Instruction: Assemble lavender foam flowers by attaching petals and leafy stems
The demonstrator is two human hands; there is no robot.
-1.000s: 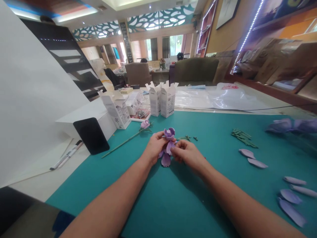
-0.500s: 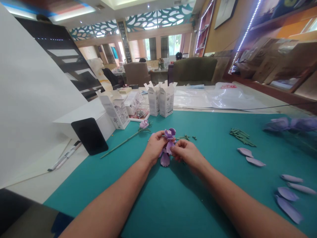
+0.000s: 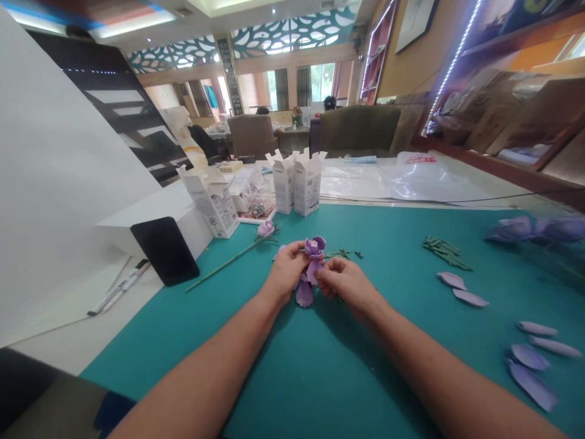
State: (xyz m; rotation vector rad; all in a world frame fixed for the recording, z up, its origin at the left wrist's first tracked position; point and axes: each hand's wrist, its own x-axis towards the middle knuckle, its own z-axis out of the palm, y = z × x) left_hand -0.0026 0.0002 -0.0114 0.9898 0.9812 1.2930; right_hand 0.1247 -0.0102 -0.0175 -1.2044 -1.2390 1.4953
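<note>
My left hand (image 3: 287,268) and my right hand (image 3: 342,279) hold a lilac foam flower (image 3: 313,247) between them, just above the teal mat. The left fingers wrap its side, while the right fingertips pinch at its base and hide part of it. Lower petals (image 3: 304,295) hang below my hands. To the left lies a finished lilac flower on a long green stem (image 3: 237,256). Small green leaves (image 3: 340,254) sit just beyond my right hand. Several loose lilac petals (image 3: 530,356) and a bundle of green stems (image 3: 441,253) lie to the right.
The teal mat (image 3: 365,378) fills the foreground. Beyond it stand white printed boxes (image 3: 307,184) and a clear plastic sheet (image 3: 402,183). A black tablet (image 3: 164,251) leans at left, near white pens (image 3: 119,286). Blurred lilac flowers (image 3: 532,229) lie at far right.
The whole view has shifted slightly. My hands stay on the flower, with only small finger movement visible.
</note>
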